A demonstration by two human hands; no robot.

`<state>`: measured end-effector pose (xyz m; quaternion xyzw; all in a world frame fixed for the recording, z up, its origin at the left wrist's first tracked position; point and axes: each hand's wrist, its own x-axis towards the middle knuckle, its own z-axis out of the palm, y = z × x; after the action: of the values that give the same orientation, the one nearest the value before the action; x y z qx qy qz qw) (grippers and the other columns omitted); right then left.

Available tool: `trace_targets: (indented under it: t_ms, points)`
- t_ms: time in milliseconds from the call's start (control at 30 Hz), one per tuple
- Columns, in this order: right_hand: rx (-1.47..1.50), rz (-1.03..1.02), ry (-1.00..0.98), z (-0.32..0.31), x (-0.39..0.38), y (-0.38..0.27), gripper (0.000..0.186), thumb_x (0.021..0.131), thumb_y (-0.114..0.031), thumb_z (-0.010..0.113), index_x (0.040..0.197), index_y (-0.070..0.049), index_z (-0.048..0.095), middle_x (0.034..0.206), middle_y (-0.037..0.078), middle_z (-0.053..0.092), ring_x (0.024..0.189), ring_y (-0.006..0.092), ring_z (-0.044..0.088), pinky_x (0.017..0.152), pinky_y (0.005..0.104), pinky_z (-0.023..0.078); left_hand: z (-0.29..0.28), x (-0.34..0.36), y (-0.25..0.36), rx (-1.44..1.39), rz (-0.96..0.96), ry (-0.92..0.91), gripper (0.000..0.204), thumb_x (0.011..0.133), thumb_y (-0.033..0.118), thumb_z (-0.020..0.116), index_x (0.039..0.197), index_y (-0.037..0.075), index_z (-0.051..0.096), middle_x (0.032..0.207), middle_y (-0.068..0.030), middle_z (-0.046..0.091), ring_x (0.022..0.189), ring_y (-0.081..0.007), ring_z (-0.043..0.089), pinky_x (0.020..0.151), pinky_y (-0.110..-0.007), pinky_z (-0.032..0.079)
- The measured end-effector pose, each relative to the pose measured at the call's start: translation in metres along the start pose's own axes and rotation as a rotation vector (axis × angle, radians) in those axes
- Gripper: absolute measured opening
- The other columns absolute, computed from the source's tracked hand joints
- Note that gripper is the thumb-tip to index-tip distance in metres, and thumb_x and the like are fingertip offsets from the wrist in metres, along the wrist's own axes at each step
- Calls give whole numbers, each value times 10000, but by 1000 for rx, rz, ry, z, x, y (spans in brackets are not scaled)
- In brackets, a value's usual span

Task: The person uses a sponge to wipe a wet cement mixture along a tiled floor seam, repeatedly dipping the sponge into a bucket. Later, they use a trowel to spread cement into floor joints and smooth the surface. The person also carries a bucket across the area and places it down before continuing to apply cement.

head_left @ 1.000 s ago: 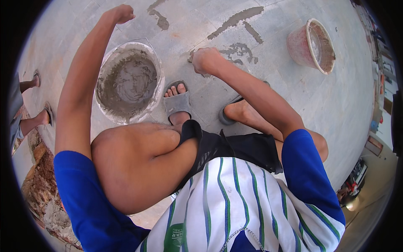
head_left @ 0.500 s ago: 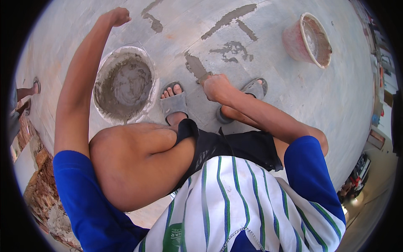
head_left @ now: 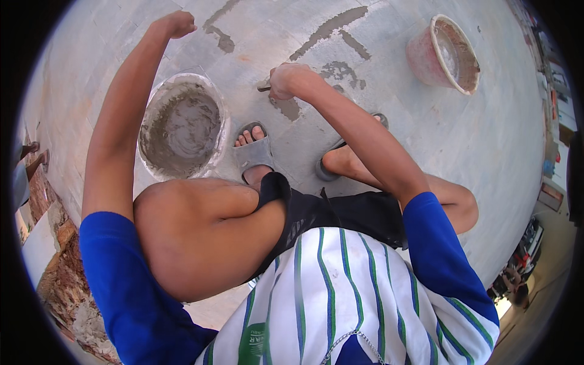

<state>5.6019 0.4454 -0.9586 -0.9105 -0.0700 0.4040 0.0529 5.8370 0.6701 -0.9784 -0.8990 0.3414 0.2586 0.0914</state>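
My right hand (head_left: 289, 81) is closed around a small scraper-like tool, whose thin dark edge (head_left: 263, 89) sticks out on the left; the rest is hidden in my fingers. It is low over the grey tiled floor (head_left: 389, 131), beside a patch of wet mortar (head_left: 287, 109). My left hand (head_left: 180, 24) hangs in a loose fist at the end of my outstretched arm, touching nothing visible. Below it stands a white-rimmed bucket (head_left: 222, 131) holding grey mortar (head_left: 190, 128). Farther out, mortar strips (head_left: 328, 31) follow the tile joints, with a smeared patch (head_left: 342, 73) nearby.
A red bucket (head_left: 423, 61) with a crusted rim stands at the far right. My sandalled left foot (head_left: 254, 152) is between the mortar bucket and my right arm. Another person's legs (head_left: 30, 161) show at the left edge, near broken brown rubble (head_left: 67, 261).
My right hand has moved left and farther out with the tool, across the mortar patch, which now shows less of its far end. The left hand has barely shifted.
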Motion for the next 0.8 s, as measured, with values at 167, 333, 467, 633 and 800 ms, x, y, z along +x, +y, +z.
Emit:
trace_targets:
  t_ms: [167,333,467,633,800]
  points:
    - [-243,-110,70,22,23,-24,247,766,-218,613,962,-114,721,1028,92,686,923,229,670,719,358,533,1,2,1,-6,18,21,340,897,307,520,1023,17,646,1046,-205,638,1007,-369,590,866,-438,467]
    - [-242,-166,-2,37,6,-22,278,748,-135,582,996,-81,697,1035,149,668,957,275,654,757,394,523,12,-5,-4,7,-11,8,337,896,306,521,1020,18,646,1043,-205,638,1008,-368,589,862,-438,467]
    - [-184,-153,-77,54,-17,-14,278,747,-125,581,996,-79,694,1023,155,671,979,267,647,781,386,518,10,-14,-2,16,-42,-7,344,897,304,518,1014,9,652,1044,-207,639,1008,-373,590,866,-442,470]
    - [-137,-93,-248,69,-47,17,373,738,-125,564,1094,-86,669,1015,175,667,998,260,638,804,387,508,7,-7,2,-4,-72,-13,354,899,301,515,1007,-2,661,1045,-209,640,1008,-378,591,870,-446,473]
    - [654,-167,-237,89,-62,108,435,817,-126,539,1248,-134,591,792,61,626,730,158,590,643,305,469,20,-11,-21,-66,-64,32,342,884,294,527,994,-5,654,1034,-224,636,1001,-384,592,860,-445,474]
